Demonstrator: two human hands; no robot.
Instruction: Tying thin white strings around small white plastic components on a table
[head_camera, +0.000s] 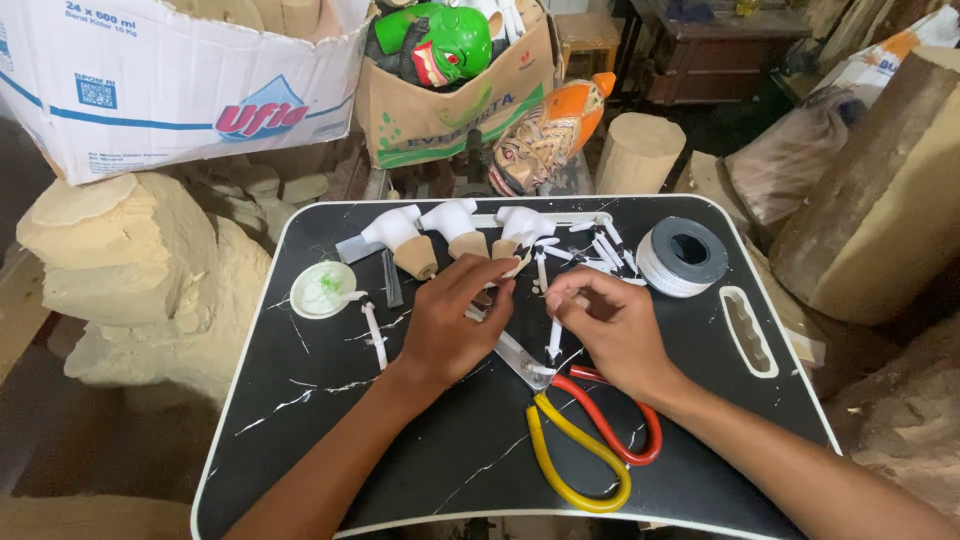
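Note:
My left hand (455, 320) rests on a black marbled lap tray (330, 440), fingers curled near small white pieces at the tray's middle. My right hand (612, 325) pinches a small white stick-like piece between thumb and fingers, just right of the left hand. Below both hands lies a pair of scissors (580, 430) with one red and one yellow handle. Behind the hands sit three white-painted carved wooden pieces (455, 232) with bare wood ends, and several loose white sticks (600, 250).
A roll of white tape (683, 256) sits at the tray's right rear. A small white lid with green paint (323, 289) is at left. Cardboard boxes (160, 80), carved masks (545, 135) and raw wood blocks (140, 280) surround the tray.

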